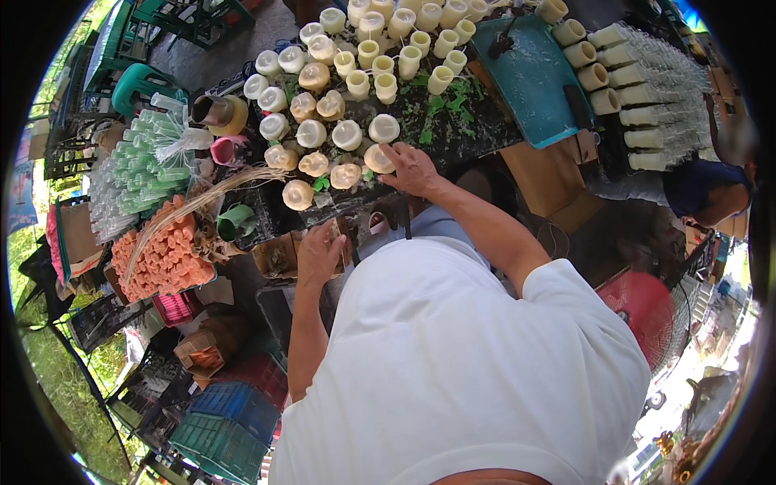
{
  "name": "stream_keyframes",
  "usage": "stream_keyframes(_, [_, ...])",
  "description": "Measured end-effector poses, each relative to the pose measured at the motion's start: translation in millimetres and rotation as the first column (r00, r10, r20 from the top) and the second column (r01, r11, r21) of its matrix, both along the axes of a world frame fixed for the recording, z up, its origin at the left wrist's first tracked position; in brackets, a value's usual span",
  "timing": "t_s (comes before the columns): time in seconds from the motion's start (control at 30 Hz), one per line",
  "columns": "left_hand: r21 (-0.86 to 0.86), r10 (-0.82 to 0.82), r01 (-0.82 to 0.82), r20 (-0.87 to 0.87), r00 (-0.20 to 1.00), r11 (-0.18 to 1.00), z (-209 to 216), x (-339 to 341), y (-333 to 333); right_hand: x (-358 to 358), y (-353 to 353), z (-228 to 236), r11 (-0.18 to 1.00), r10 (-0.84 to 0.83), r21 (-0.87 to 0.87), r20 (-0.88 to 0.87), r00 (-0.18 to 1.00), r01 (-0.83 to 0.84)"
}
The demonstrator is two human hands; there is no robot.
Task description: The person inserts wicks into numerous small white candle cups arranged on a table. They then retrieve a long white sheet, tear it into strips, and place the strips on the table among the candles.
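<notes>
I have right fingers (398,154) half-curled, touching the pale candle (376,159) from its right. Left fingers (323,238) bend loosely; I can't tell either grip.

Passage over green leaves (437,103), between crowded pale cylinders (384,128) leftward and teal tray (527,90) rightward

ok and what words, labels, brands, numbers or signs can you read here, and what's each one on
None can be read in this view.
Candles: no lettering shows.
White shirt: no lettering shows.
Brown cardboard box: nothing clear enough to read.
Blue sheet at the left edge: too small and blurred to read.
</notes>
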State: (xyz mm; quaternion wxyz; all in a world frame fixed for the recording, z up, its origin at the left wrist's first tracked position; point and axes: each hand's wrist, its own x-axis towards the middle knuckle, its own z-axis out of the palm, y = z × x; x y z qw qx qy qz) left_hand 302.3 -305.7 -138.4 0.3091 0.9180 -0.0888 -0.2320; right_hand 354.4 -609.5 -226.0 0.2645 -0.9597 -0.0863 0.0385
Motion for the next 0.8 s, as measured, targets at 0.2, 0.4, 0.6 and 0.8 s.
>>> stream_keyframes(0.2, [0.011,-0.052,0.053,-0.01,0.999,0.999,-5.2,27.6,-41.2,19.5,-7.4,-13.4,0.999,0.048,0.01,0.002,0.999,-0.048])
stream_keyframes(0.4, [0.058,-0.008,0.011,-0.045,0.999,0.998,11.5,48.4,-72.0,32.1,-36.8,4.6,0.975,0.034,0.22,-0.062,0.998,-0.019])
stream_keyframes(0.6, [0.063,0.057,-0.054,-0.041,0.998,0.997,25.5,56.7,-74.0,78.5,-139.0,14.2,0.878,-0.478,0.093,0.128,0.869,0.469])
stream_keyframes(0.8, [0.082,-0.009,0.018,-0.106,0.994,0.996,8.3,60.1,-67.4,85.4,-205.0,7.5,0.929,-0.369,0.109,0.203,0.907,0.353])
